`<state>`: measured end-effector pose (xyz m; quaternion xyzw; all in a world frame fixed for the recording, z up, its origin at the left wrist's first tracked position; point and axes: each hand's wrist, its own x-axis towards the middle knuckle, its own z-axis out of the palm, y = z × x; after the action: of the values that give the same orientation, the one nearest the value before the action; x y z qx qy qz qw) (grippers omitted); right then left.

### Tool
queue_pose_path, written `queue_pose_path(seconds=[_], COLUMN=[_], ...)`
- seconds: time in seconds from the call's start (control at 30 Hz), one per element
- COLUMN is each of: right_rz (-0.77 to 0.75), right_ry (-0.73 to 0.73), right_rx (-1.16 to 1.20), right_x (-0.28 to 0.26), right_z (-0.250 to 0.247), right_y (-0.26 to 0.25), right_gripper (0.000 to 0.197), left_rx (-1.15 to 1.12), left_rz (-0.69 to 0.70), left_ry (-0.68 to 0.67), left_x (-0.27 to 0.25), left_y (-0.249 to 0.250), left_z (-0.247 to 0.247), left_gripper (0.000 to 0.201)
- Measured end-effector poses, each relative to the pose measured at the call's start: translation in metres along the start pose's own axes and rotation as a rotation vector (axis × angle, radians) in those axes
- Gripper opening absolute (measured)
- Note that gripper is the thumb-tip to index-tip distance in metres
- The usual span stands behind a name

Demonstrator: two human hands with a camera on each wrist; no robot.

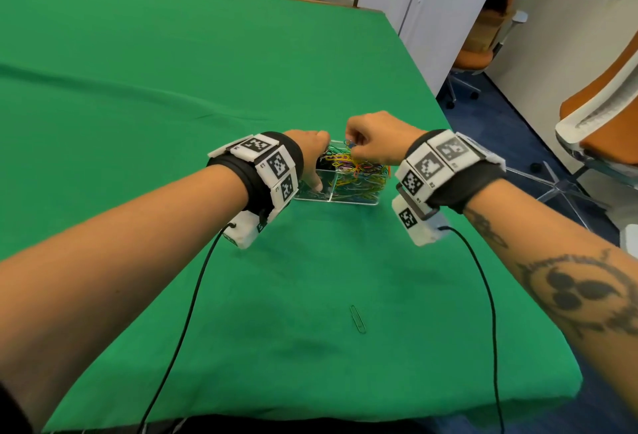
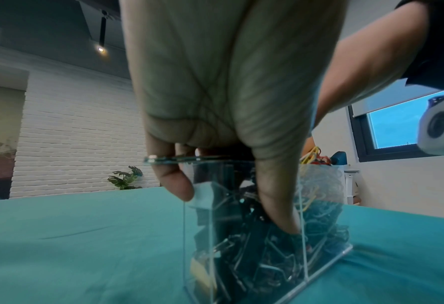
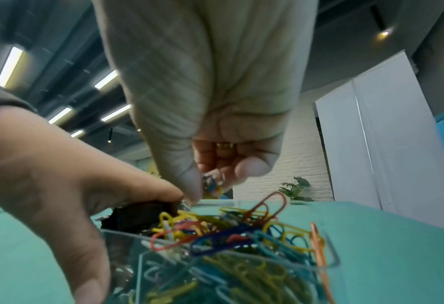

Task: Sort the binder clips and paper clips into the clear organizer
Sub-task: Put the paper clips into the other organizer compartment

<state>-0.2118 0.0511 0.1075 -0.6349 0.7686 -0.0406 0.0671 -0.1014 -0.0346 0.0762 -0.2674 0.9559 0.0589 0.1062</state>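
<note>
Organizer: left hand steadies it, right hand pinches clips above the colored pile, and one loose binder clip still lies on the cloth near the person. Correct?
Not quite. The loose item on the green cloth is a silver paper clip, not a binder clip; the head view shows it. The rest stands: the left hand grips the clear organizer, and the right hand pinches clips above the colored paper clips.

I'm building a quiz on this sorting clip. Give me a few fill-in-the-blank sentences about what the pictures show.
1. The right hand pinches a few small clips above the clear ____.
2. The left hand grips the organizer on the side that holds the ____ binder clips.
3. The heap of paper clips in the organizer is ____ in colour.
4. One lone paper clip lies on the ____ cloth, near the person.

Missing words: organizer; black; mixed; green
</note>
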Motion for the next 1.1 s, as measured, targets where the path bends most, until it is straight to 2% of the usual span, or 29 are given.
queue_pose_path(seconds=[0.13, 0.33, 0.47, 0.53, 0.67, 0.73, 0.87, 1.1], right_rz=[-0.037, -0.035, -0.01, 0.007, -0.024, 0.002, 0.132, 0.113], right_ry=[-0.023, 0.156, 0.269, 0.193, -0.243, -0.373, -0.382, -0.382], right_rx=[0.018, 0.163, 0.256, 0.283, 0.19, 0.176, 0.159, 0.149], right_x=[0.006, 0.0, -0.029, -0.055, -0.113, -0.134, -0.151, -0.15], right_z=[-0.002, -0.009, -0.015, -0.009, 0.036, 0.06, 0.085, 0.094], right_y=[0.006, 0.014, 0.013, 0.008, -0.012, -0.022, -0.033, -0.043], right_gripper=[0.024, 0.019, 0.014, 0.013, 0.023, 0.027, 0.025, 0.007], left_rx=[-0.002, -0.002, -0.011, -0.015, -0.008, -0.008, -0.006, 0.008], left_rz=[-0.002, -0.005, -0.007, -0.011, -0.012, -0.014, -0.028, -0.037], left_ry=[-0.005, -0.012, -0.009, -0.009, -0.013, -0.014, -0.026, -0.03], left_x=[0.0, 0.001, 0.001, 0.001, -0.001, -0.002, -0.005, -0.007], left_y=[0.0, 0.0, -0.001, 0.0, 0.0, 0.0, 0.003, 0.006], left_z=[0.0, 0.0, 0.0, 0.0, -0.001, -0.002, -0.003, -0.004], left_gripper=[0.071, 0.072, 0.072, 0.072, 0.072, 0.072, 0.074, 0.074])
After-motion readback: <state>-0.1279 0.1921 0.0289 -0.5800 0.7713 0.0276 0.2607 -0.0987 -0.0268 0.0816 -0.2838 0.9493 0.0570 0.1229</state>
